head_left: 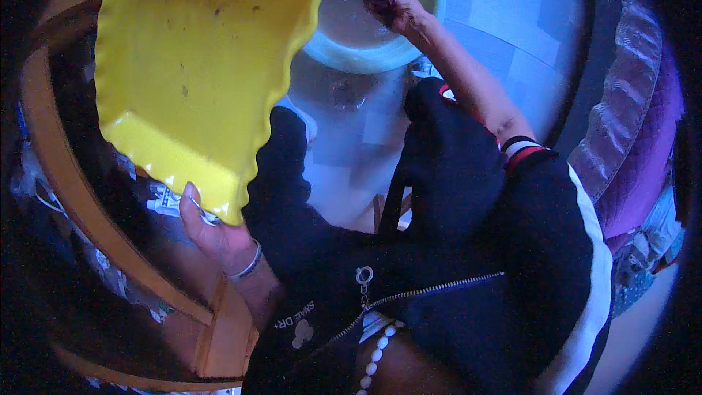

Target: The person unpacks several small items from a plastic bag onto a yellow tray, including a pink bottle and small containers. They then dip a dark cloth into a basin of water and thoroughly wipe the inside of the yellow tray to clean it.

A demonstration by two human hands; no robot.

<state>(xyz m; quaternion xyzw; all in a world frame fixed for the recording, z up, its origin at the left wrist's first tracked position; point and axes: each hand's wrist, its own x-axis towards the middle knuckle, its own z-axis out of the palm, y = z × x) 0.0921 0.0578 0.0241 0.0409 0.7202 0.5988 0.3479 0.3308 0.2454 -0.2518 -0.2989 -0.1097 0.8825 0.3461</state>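
A yellow scalloped-edged tray (192,60) hangs tilted before me at the upper left, its inside facing up with a few dark specks on it. My left hand (216,236) grips its near corner, thumb along the rim; a ring and a bangle show on that hand. At the top, my right hand (407,10) has a wadded dark maroon cloth (379,1) in its grasp. That hand is over a round pale green basin (362,60) with murky liquid in it. The tray hides part of the basin's left side.
The basin stands on a tiled-pattern floor (504,27) between my knees. A curved-looking wooden frame (60,137) runs down the left, with small packets behind it. Purple fabric (636,175) with a sheer frill (614,104) lies along the right.
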